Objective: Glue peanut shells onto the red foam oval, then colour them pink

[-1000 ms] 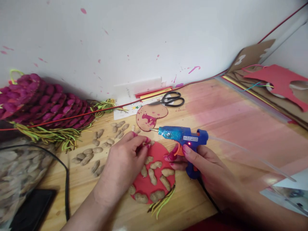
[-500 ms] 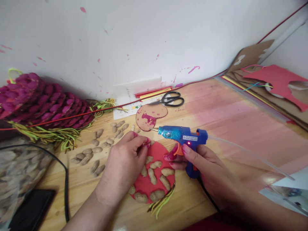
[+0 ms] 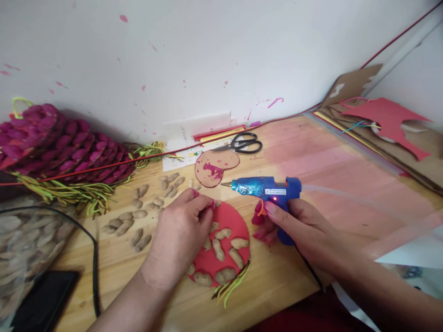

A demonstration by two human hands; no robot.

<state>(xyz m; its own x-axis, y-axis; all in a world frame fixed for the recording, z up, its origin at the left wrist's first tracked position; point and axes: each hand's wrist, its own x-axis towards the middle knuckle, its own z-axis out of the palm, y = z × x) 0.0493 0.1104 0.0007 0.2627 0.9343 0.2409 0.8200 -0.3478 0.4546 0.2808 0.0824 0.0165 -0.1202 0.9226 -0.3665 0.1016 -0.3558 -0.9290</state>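
My right hand is wrapped round a blue hot glue gun with a glowing red light, fingers at its orange trigger. Its metal nozzle points left, above the table. My left hand is closed in a pinch at the upper left edge of a red, rounded craft piece. A small tan bit of a peanut shows at those fingertips; the rest is hidden. Several peanuts lie on the red piece, and yellow-green and dark strings stick out from its lower right edge.
Loose peanuts lie left of my left hand. Behind are black-handled scissors and a cardboard cutout. Magenta peanut-covered crafts, a bag of peanuts and a black cable are left. Red scraps lie right.
My right hand and the glue gun have moved slightly right, away from the red piece. My left hand stays pinched at the piece's upper left edge.
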